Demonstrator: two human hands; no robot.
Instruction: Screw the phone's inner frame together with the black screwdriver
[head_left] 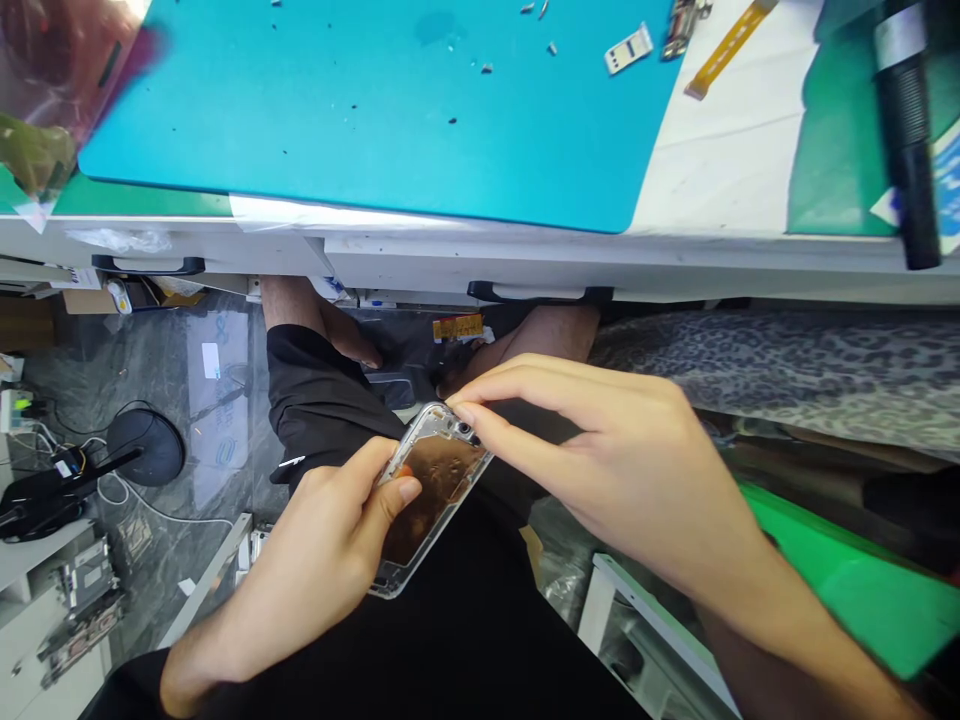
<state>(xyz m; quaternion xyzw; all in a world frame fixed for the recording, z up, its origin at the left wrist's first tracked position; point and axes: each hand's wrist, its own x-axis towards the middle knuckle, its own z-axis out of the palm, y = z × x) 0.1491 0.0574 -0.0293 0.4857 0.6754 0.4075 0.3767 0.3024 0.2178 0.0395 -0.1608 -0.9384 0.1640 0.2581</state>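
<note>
A phone frame (431,490), silver at the rim with a shiny copper-brown inner face, is held tilted above my lap. My left hand (330,550) grips its left edge, the thumb lying over the brown face. At the top corner, beside a small round dark camera part (465,431), the thumb and forefinger of my right hand (600,450) are pinched together. Whether something small sits between those right fingertips is hidden.
On the bench ahead lies a blue mat (375,110) with small scraps, a SIM tray (629,49) and a yellow flex cable (727,50) nearby. Drawer handles (540,294) jut from the bench front. A black tool (907,140) overhangs the right edge. Another person's leg is at right.
</note>
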